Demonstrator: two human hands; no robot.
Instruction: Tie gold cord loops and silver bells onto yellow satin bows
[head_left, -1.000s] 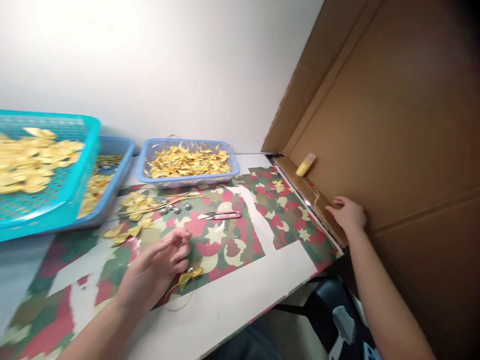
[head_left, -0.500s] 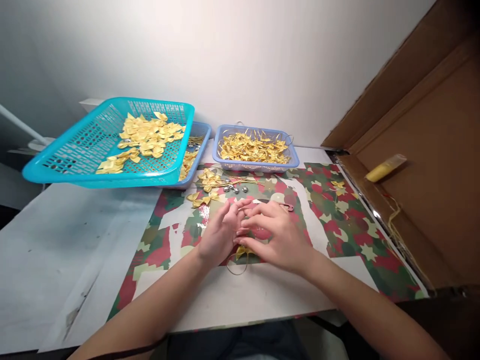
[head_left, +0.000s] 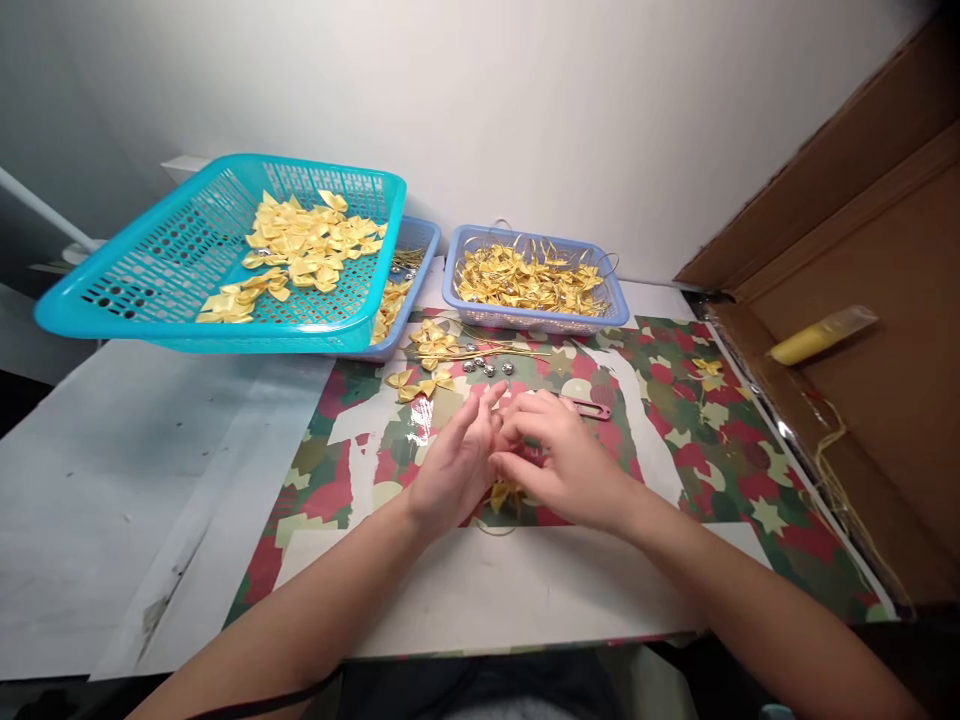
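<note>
My left hand [head_left: 455, 462] is turned palm up above the front of the table. Its thumb and index finger stretch out, while the other fingers are partly hidden. Against that palm, my right hand [head_left: 564, 458] brings thumb and fingertips together in a pinch. Whatever is between them is too small or hidden to make out. Just under my right hand is a yellow ribbon bow [head_left: 506, 495], partly covered, with a gold cord loop [head_left: 495, 531] in front of it. Beyond my hands lie several silver jingle bells [head_left: 489, 370], loose bows [head_left: 420, 386] and gold cords [head_left: 510, 352].
A turquoise basket [head_left: 367, 335] of bows overhangs a blue basket [head_left: 424, 270] at the left. Another blue basket [head_left: 536, 320] holds corded bows. A pink flat tool [head_left: 596, 409] lies behind my right hand. Cardboard [head_left: 892, 230] walls the right side, with a yellow-filled tube [head_left: 821, 336].
My right thumb and fingers have drawn closer together against the left palm. The whole view has shifted a little, and the bow under my hands is still partly covered.
</note>
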